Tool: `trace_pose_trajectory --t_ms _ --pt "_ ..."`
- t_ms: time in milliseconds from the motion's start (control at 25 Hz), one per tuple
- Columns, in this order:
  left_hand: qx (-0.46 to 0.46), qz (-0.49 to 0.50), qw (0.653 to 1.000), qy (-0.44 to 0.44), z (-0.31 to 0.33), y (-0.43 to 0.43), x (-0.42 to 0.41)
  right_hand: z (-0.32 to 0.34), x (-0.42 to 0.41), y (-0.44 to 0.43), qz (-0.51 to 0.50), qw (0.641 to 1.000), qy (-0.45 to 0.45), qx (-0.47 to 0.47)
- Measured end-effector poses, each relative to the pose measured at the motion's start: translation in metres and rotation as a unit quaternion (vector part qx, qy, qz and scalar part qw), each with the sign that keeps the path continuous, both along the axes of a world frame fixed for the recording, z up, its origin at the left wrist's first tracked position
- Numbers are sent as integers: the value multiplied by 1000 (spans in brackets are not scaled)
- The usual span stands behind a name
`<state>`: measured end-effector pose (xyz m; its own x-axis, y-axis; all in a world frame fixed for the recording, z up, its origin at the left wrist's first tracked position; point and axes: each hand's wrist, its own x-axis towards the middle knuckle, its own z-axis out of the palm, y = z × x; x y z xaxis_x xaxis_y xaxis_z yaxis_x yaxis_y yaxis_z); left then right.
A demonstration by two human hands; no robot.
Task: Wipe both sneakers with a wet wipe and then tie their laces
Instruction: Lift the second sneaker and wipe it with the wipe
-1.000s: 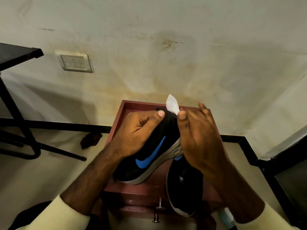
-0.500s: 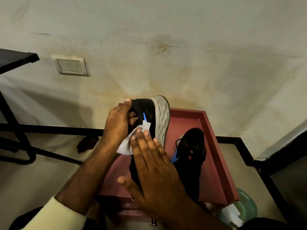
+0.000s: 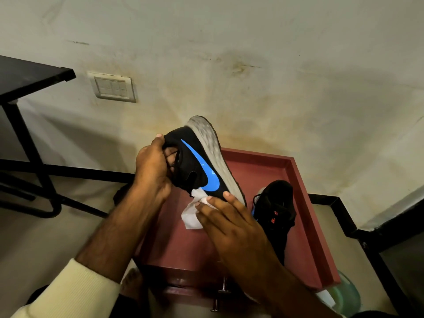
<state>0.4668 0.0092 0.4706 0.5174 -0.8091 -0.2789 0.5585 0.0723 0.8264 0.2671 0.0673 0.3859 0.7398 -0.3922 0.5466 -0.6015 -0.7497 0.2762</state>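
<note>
1. Container: the red bench (image 3: 254, 168) has a raised rim forming a tray. I read one item in it, the second sneaker (image 3: 275, 207), lying toward the right rim.
2. Held sneaker (image 3: 197, 166): raised above the tray's far left corner, heel up, toe down, sole facing right. Black upper, blue side stripe, pale grey sole.
3. Left hand (image 3: 151, 166): fingers curled into the shoe's opening, thumb on the collar edge, gripping it.
4. Right hand (image 3: 231, 223): fingers extended and close together, pressing the wet wipe (image 3: 191, 216) against the upper's lower side; a loose flap hangs to the left.
5. Second sneaker: black, red tongue markings, a blue patch showing.
6. Obscured: the held sneaker's toe sits behind the right fingers; the right forearm covers the second sneaker's near end. A pale green object (image 3: 346, 292) beyond the tray's near right corner is cut off; I cannot identify it
</note>
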Motion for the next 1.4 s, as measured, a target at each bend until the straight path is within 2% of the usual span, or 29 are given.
trace_pose_trajectory --t_ms 160,280,360,440,520,560,640,800,880,960,1160,1200,1320,1400 --pt "-3 27 999 20 2 2 4 8 -9 -8 24 999 -30 17" --pt "-16 34 999 23 5 6 5 19 -22 -13 91 990 -55 90" --pt "-26 2 1000 11 5 6 8 31 -33 -15 95 974 -141 152" --pt "-40 -52 997 -40 4 8 7 46 -46 -20 40 943 -279 176" --pt "-67 -93 976 -183 6 13 -3 58 -61 -29 -34 904 -394 161" --pt "-92 -115 951 -272 7 16 -10 61 -67 -35 -61 891 -425 149" --pt "-162 -195 875 -412 4 18 -22 61 -75 -44 -85 878 -449 144" --pt "-211 -388 717 -540 -2 22 -29 52 -82 -51 -88 853 -487 165" --pt "-220 -459 663 -549 2 28 -31 51 -85 -54 -80 848 -493 180" --pt "-189 -546 607 -545 4 36 -31 49 -85 -55 -77 844 -491 203" --pt "21 -668 455 -589 -10 54 -33 46 -81 -54 -95 832 -473 274" --pt "55 -674 438 -592 -15 56 -33 46 -81 -54 -97 825 -477 287" --pt "109 -687 406 -592 -18 60 -29 45 -79 -58 -112 778 -511 348" --pt "115 -706 375 -589 -21 60 -27 43 -77 -62 -112 707 -551 429"
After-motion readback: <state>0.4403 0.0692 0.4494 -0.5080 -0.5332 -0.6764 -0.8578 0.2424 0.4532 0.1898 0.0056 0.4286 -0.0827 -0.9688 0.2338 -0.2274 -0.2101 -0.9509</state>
